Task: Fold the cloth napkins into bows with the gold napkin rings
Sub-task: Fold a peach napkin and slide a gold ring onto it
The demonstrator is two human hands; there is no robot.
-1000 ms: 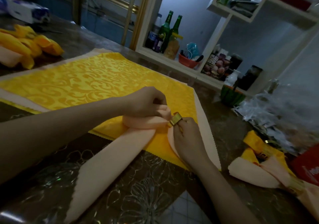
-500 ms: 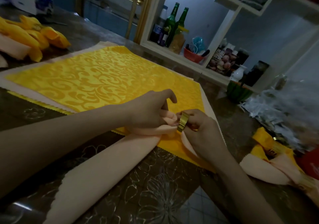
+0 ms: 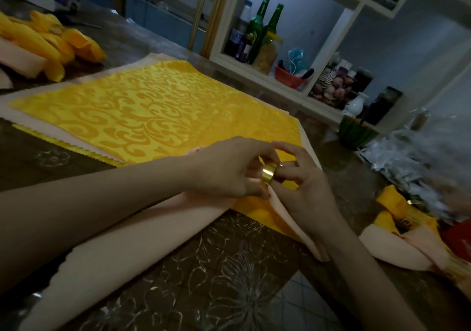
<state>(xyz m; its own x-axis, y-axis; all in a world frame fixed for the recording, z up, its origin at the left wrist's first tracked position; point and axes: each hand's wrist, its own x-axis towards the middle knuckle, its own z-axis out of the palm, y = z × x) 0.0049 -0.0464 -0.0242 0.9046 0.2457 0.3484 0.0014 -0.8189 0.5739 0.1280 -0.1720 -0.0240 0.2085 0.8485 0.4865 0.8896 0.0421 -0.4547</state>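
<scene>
Dim tabletop (image 3: 63, 157): finished yellow bows (image 3: 51, 40) lay aside; left hand (image 3: 229, 170) and right hand (image 3: 303, 190) pinched a gold napkin ring (image 3: 269, 176) against a peach napkin (image 3: 153, 241); stacked napkins (image 3: 153, 111) lay unfolded

No text legible. Dark printed pack (image 3: 331, 86) on white shelf (image 3: 280, 90), beyond the right grip (image 3: 303, 190): large characters, blurred.

Domestic interior, likely a home dining area: white shelf unit (image 3: 293, 86) holding green bottles (image 3: 257, 28), a jar (image 3: 267, 51), a red bowl (image 3: 289, 76); embossed-covered bench (image 3: 229, 267).
</scene>
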